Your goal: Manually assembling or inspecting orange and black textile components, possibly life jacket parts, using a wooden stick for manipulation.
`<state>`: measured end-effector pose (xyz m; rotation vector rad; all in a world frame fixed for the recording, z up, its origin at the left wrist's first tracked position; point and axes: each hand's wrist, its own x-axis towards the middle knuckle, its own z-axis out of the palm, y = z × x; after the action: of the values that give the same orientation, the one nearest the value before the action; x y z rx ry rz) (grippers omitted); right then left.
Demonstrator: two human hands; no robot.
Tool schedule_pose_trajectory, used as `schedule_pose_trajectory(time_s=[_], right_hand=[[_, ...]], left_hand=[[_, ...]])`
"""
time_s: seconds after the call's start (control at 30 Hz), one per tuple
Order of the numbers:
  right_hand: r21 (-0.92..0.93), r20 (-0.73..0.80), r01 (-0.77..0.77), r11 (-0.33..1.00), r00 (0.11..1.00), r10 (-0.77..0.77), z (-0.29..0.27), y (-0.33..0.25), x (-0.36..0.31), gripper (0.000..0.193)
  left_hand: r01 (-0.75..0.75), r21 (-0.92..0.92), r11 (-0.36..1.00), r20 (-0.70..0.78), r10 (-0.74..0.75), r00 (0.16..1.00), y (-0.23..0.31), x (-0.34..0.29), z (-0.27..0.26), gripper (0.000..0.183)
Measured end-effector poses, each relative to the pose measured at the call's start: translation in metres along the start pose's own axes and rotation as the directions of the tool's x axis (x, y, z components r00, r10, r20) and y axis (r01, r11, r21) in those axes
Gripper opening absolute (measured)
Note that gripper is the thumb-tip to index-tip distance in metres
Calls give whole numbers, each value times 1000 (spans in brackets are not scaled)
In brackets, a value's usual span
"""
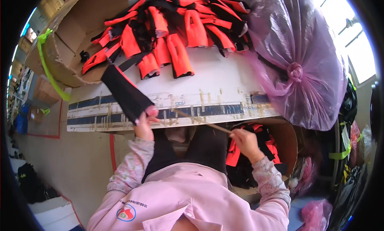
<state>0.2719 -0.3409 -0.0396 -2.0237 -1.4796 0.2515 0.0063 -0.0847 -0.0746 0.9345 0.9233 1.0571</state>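
Note:
My left hand [145, 126] grips the lower end of a flat black fabric sleeve [126, 93] with a bit of orange along its edge. The sleeve slants up and left over the table's front edge. My right hand [247, 143] is closed around one end of a thin, light brown stick [202, 121]. Its other end points left, toward the sleeve but apart from it. Farther back on the white table [228, 77] lies a heap of orange and black fabric pieces [172, 27], several with their open ends toward me.
A large cardboard box [76, 27] opens onto the table's left side, with a yellow-green strip [50, 67] hanging from it. A knotted pink plastic bag [308, 67] bulges over the right side. Below the table at right, another cardboard box [291, 145] holds orange and black pieces.

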Motion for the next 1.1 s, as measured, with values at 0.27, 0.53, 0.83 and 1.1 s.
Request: schedule_pose_trajectory(time_s=[0.27, 0.53, 0.83, 1.1], right_hand=[[104, -18, -183, 978, 982, 186, -26, 19, 52, 15], [458, 361, -368, 809, 909, 210, 17, -22, 14, 21], [251, 771, -774, 581, 523, 364, -6, -34, -89, 25], [312, 843, -903, 296, 407, 352, -2, -67, -93, 29]], left_hand=[[407, -332, 851, 495, -211, 843, -17, -26, -4, 21], [582, -265, 769, 332, -494, 804, -48, -65, -2, 26], [476, -74, 876, 127, -465, 876, -63, -75, 30, 31], [410, -66, 910, 87, -404, 911, -65, -78, 36, 29]])
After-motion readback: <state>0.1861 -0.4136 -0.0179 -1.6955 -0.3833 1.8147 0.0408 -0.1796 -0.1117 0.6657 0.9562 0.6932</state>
